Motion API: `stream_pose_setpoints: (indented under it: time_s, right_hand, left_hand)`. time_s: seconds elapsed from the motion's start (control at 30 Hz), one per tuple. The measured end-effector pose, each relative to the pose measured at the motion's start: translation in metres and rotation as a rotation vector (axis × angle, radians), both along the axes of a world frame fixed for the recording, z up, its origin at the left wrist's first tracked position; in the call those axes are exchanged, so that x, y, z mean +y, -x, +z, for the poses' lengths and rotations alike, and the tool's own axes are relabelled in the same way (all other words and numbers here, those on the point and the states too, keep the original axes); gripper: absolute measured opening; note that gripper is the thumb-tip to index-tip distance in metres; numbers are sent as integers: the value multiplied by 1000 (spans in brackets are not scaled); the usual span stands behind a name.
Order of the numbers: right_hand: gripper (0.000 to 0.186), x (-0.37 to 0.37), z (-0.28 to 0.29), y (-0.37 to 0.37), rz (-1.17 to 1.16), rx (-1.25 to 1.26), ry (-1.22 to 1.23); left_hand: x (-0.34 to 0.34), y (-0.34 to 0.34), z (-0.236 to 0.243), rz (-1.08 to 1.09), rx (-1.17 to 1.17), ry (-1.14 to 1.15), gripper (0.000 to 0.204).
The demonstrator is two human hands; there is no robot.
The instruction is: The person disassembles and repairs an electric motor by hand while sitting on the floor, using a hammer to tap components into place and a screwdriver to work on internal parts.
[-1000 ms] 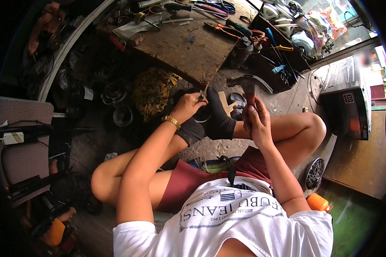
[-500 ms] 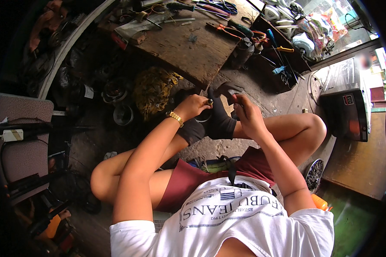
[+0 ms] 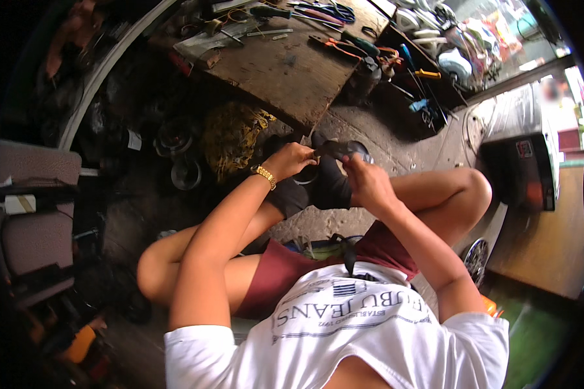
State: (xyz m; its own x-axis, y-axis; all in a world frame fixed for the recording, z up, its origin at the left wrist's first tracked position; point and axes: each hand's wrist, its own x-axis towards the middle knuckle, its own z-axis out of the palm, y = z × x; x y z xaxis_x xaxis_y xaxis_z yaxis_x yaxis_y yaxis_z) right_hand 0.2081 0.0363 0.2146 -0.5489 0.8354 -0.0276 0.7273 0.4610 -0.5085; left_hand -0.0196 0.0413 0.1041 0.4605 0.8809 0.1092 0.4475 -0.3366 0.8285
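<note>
A small dark part (image 3: 334, 150) is held between both hands, above the person's dark-socked feet and just in front of the near edge of the wooden bench (image 3: 285, 65). Its exact shape cannot be told — it looks like a short, dark, rigid piece. The left hand (image 3: 292, 159), with a gold wristband (image 3: 264, 176), has its grip closed on the part's left end; the right hand (image 3: 363, 178) is closed on the right end, fingers curled over it. Judged from its size and the pinch holds, the part is probably light and stiff, possibly greasy, and best taken at its two ends as now. Below the hands lies a dark ring-shaped piece (image 3: 305, 176) on the concrete floor (image 3: 409, 139). The bench carries pliers and screwdrivers (image 3: 344, 45). A yellowish netted bundle (image 3: 233, 133) sits to the left — round metal parts (image 3: 175, 155) lie beyond it.
</note>
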Motion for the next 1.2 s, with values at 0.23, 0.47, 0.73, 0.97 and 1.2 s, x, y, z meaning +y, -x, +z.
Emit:
stream_pose_setpoints:
  time_s: [0.23, 0.47, 0.73, 0.97, 1.2]
  right_hand:
    - [15, 20, 63, 8, -160, 435, 78]
    - [14, 22, 51, -4, -233, 392, 198]
    - [15, 24, 32, 6, -196, 477, 157]
    - [18, 25, 24, 17, -106, 331, 153]
    - [18, 37, 8, 31, -47, 56, 114]
  left_hand:
    - [5, 11, -2, 120, -54, 18, 11]
    - [7, 12, 4, 238, -115, 42, 10]
    - [4, 13, 0, 220, -114, 21, 12]
    - [3, 9, -6, 228, -127, -3, 11]
    - [7, 4, -5, 165, -86, -67, 9]
